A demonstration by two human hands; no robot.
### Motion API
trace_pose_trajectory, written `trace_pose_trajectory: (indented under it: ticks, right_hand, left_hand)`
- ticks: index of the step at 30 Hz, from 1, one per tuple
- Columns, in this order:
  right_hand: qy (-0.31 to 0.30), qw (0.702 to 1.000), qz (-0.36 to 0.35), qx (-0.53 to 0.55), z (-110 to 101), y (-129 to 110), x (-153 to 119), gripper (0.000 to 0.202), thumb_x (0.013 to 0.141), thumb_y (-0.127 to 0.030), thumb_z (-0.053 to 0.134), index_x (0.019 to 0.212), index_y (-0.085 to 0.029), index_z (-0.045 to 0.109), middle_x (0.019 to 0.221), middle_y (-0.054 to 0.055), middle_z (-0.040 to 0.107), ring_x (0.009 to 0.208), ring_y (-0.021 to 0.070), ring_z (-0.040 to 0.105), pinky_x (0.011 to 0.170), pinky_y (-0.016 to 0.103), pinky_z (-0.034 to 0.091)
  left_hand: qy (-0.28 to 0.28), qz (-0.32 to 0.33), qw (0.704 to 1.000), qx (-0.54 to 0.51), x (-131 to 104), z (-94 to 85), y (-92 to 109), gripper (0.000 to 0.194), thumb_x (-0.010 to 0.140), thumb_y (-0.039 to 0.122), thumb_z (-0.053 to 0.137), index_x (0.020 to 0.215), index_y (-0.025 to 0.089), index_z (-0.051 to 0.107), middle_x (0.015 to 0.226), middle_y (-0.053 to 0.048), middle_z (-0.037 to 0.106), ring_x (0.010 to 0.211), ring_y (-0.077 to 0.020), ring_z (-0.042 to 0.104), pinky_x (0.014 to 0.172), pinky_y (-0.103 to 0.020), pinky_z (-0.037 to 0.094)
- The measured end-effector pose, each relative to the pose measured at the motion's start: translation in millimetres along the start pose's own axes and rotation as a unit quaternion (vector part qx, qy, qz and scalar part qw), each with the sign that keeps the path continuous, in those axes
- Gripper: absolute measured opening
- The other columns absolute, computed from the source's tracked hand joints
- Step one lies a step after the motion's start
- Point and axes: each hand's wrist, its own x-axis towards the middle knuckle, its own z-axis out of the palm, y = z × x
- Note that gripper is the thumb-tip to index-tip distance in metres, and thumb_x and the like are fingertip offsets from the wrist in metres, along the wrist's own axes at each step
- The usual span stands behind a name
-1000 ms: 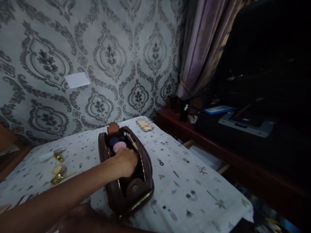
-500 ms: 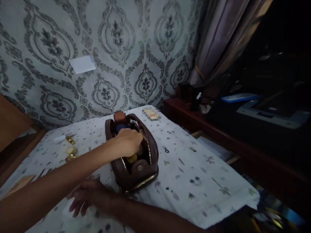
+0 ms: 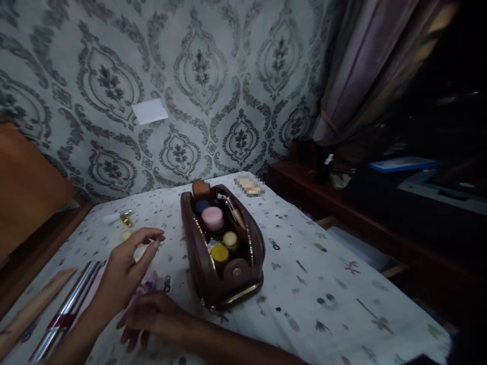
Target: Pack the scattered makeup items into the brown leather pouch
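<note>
The brown toiletry bag [image 3: 194, 253] stands unzipped on the patterned cloth. Inside it show a pink-lidded jar [image 3: 212, 218], a yellow lid [image 3: 219, 252], a small beige-capped container [image 3: 230, 240], a dark blue lid [image 3: 203, 206] and makeup brushes [image 3: 235, 212]. Left of the bag, my left hand [image 3: 127, 261] is in the air with thumb and forefinger apart, holding nothing that I can see. A pale item lies partly hidden behind its fingers. Nearer to me, my right hand [image 3: 152, 317] hovers low with loosely bent, separated fingers, close to a purple-patterned item [image 3: 147, 283].
At left lie silver tubes [image 3: 70, 304], a white tube [image 3: 112, 218] and a gold-coloured piece [image 3: 127, 220]. A blurred-out card [image 3: 249, 185] sits by the far edge. An orange-brown board [image 3: 30, 187] stands left; dark red furniture [image 3: 300, 185] borders the right side.
My left hand has come out of the bag and moved left, uncovering the pink-lidded jar. My right hand stays low near the front. The view has shifted somewhat.
</note>
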Motion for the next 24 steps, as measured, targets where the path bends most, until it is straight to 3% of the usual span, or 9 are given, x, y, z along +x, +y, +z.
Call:
trace_pose_trajectory:
  ticks: [4, 6, 8, 10, 13, 15, 18, 20, 24]
  right_hand:
    - [-0.049, 0.99, -0.031, -0.13, 21, -27, -32, 0.033, 0.069, -0.047, 0.064, 0.077, -0.015, 0.062, 0.071, -0.001, 0.058, 0.066, 0.0115, 0.054, 0.063, 0.024, 0.041]
    - [-0.109, 0.965, -0.063, -0.231, 28, -49, -56, 0.025, 0.08, -0.038, 0.061, 0.085, -0.015, 0.069, 0.077, 0.001, 0.063, 0.074, 0.0131, 0.057, 0.068, 0.024, 0.043]
    - [-0.129, 0.942, -0.085, -0.299, 28, -77, -83, 0.021, 0.088, -0.032, 0.058, 0.091, -0.018, 0.073, 0.086, 0.003, 0.069, 0.083, 0.0148, 0.062, 0.077, 0.026, 0.045]
    - [-0.082, 0.926, -0.139, -0.341, 21, -107, -108, 0.024, 0.092, -0.036, 0.057, 0.088, -0.019, 0.074, 0.082, 0.004, 0.069, 0.08, 0.0151, 0.064, 0.077, 0.027, 0.047]
    - [0.078, 0.889, -0.207, -0.401, 4, -148, -137, 0.036, 0.095, -0.048, 0.053, 0.084, -0.02, 0.071, 0.074, 0.006, 0.066, 0.07, 0.0168, 0.064, 0.062, 0.027, 0.047]
    - [0.211, 0.818, -0.241, -0.478, -9, -169, -145, 0.034, 0.095, -0.049, 0.053, 0.086, -0.02, 0.069, 0.074, 0.006, 0.066, 0.068, 0.0178, 0.064, 0.06, 0.028, 0.048]
    - [0.31, 0.632, -0.258, -0.662, -32, -187, -143, 0.025, 0.095, -0.035, 0.052, 0.091, -0.017, 0.068, 0.084, 0.007, 0.068, 0.077, 0.0197, 0.064, 0.07, 0.03, 0.049]
    - [0.275, 0.53, -0.201, -0.776, -47, -192, -136, 0.021, 0.095, -0.023, 0.048, 0.093, -0.014, 0.068, 0.09, 0.01, 0.068, 0.084, 0.0205, 0.064, 0.075, 0.031, 0.049]
    - [0.094, 0.469, -0.034, -0.878, -65, -188, -119, 0.021, 0.092, -0.008, 0.05, 0.104, -0.011, 0.067, 0.108, 0.012, 0.068, 0.097, 0.0203, 0.065, 0.081, 0.028, 0.048]
  left_hand:
    - [0.004, -0.089, 0.994, -0.057, -29, 5.8, -21, 0.021, 0.096, 0.031, 0.042, 0.099, 0.02, 0.059, 0.085, -0.004, 0.073, 0.082, -0.0194, 0.072, 0.071, -0.031, 0.059]
    - [-0.045, -0.076, 0.996, -0.028, -47, 12.7, -19, 0.025, 0.098, 0.029, 0.035, 0.103, 0.021, 0.058, 0.086, -0.003, 0.073, 0.082, -0.0177, 0.071, 0.073, -0.03, 0.06]
    - [-0.026, -0.046, 0.999, 0.012, -63, 19.2, -9, 0.029, 0.099, 0.029, 0.032, 0.103, 0.023, 0.06, 0.085, -0.003, 0.072, 0.081, -0.0166, 0.07, 0.074, -0.029, 0.06]
    - [0.0, 0.017, 0.999, 0.032, -75, 24.0, 6, 0.032, 0.099, 0.026, 0.031, 0.102, 0.024, 0.063, 0.088, -0.005, 0.073, 0.085, -0.0174, 0.069, 0.078, -0.03, 0.06]
    - [0.008, 0.178, 0.98, 0.091, -85, 29.7, 30, 0.029, 0.095, 0.015, 0.041, 0.109, 0.022, 0.065, 0.098, -0.006, 0.076, 0.099, -0.0177, 0.068, 0.091, -0.033, 0.057]
    - [0.047, 0.288, 0.948, 0.129, -84, 35.6, 42, 0.029, 0.091, 0.011, 0.051, 0.115, 0.021, 0.064, 0.108, -0.006, 0.076, 0.115, -0.0169, 0.063, 0.104, -0.035, 0.05]
    - [0.099, 0.374, 0.91, 0.149, -74, 48.8, 52, 0.031, 0.091, 0.018, 0.06, 0.122, 0.016, 0.063, 0.122, -0.008, 0.073, 0.133, -0.018, 0.052, 0.118, -0.041, 0.034]
    - [0.087, 0.373, 0.908, 0.168, -64, 57.6, 56, 0.034, 0.095, 0.025, 0.058, 0.126, 0.013, 0.062, 0.129, -0.011, 0.069, 0.137, -0.02, 0.048, 0.122, -0.045, 0.024]
    - [0.059, 0.351, 0.91, 0.211, -53, 68.8, 57, 0.036, 0.098, 0.027, 0.053, 0.126, 0.007, 0.062, 0.131, -0.015, 0.067, 0.133, -0.0232, 0.052, 0.125, -0.049, 0.012]
